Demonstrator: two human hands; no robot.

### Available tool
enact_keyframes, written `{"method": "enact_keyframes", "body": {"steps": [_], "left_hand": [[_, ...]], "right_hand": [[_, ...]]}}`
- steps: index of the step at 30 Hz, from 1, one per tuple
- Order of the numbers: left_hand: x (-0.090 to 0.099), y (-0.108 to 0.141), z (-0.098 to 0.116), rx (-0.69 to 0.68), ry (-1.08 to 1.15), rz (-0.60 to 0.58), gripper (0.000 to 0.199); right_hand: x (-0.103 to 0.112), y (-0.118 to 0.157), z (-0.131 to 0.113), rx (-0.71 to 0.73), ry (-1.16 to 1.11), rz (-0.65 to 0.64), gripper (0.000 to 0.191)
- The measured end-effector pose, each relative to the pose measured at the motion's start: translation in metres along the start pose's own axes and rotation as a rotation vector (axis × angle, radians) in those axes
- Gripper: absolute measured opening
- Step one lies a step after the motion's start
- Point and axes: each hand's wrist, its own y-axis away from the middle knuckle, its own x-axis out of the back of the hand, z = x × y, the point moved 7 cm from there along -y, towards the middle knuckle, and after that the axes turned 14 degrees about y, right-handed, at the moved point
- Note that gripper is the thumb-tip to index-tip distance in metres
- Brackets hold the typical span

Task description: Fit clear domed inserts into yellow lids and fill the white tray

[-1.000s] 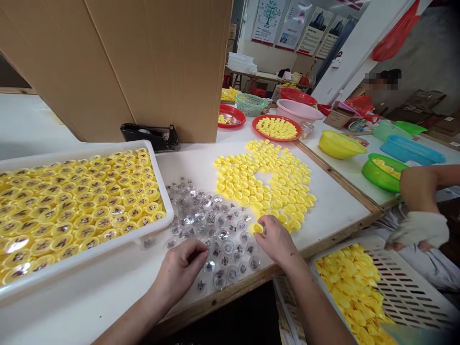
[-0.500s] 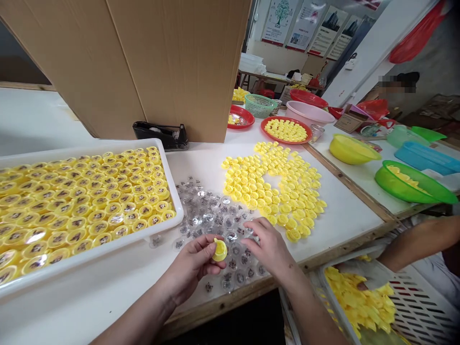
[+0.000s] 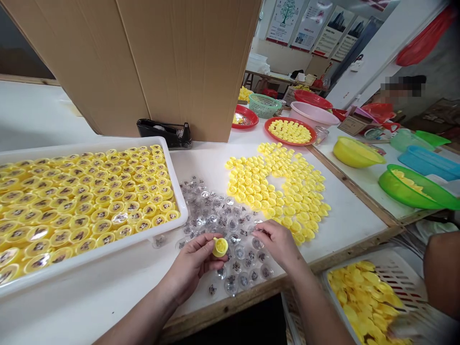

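A small round yellow cup (image 3: pixel 220 247) with its hollow side up is pinched between the thumb and fingers of my left hand (image 3: pixel 199 254). Just right of it, my right hand (image 3: pixel 275 239) has its fingertips pressed together over the clear printed discs (image 3: pixel 230 223) scattered on the white table; whatever is between them is too small to make out. Beyond the discs lie many yellow cups (image 3: pixel 251 184), spread round a small gap. On the left, a white tray (image 3: pixel 181 203) holds rows of yellow cups topped with printed discs.
A black tape dispenser (image 3: pixel 165 133) stands by a large cardboard box (image 3: pixel 172 62). Red plate (image 3: pixel 290 131), yellow bowl (image 3: pixel 359 152) and green bowl (image 3: pixel 409 189) sit farther right. Below the table edge, a person's arm (image 3: pixel 440 273) reaches by a basket of yellow pieces.
My right hand has lowered onto the discs and its fingers have closed together. My left hand still holds the yellow cup. The other person's arm has moved toward the lower right. The view has shifted slightly.
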Motion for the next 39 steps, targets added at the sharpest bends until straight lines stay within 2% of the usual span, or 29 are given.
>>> {"method": "enact_keyframes", "body": {"steps": [3,6,8,11,13,18,23,26,33,39], "left_hand": [[-0.001,0.0,0.0,-0.005,-0.011,-0.005,0.035],[-0.002,0.0,0.001,-0.027,-0.027,-0.014,0.036],[-0.003,0.0,0.002,-0.046,-0.028,-0.013,0.037],[-0.004,0.001,0.005,-0.07,-0.005,-0.015,0.041],[-0.006,0.002,0.006,-0.078,0.018,-0.029,0.042],[-0.012,0.002,0.009,-0.102,0.032,-0.112,0.035],[-0.009,0.002,0.01,-0.134,0.031,-0.08,0.032],[-0.008,0.004,0.012,-0.176,-0.002,-0.072,0.03],[-0.011,0.006,0.013,-0.211,-0.111,-0.098,0.026],[-0.014,0.01,0.017,-0.214,-0.094,-0.084,0.026]], "right_hand": [[0.005,0.004,0.001,-0.062,-0.162,0.012,0.012],[0.001,0.011,-0.012,-0.13,-0.346,-0.013,0.026],[-0.009,0.016,-0.029,-0.173,-0.574,-0.095,0.029],[-0.03,0.024,-0.058,-0.234,-0.97,-0.251,0.022],[-0.04,0.026,-0.069,-0.247,-1.059,-0.282,0.019],[-0.052,0.027,-0.074,-0.188,-0.867,-0.241,0.018],[-0.025,0.024,-0.089,0.103,-0.496,-0.067,0.017],[-0.016,0.025,-0.097,0.204,-0.361,-0.09,0.023],[-0.014,0.023,-0.096,0.192,-0.329,-0.234,0.019],[-0.011,0.021,-0.101,0.225,-0.303,-0.161,0.02]]}}
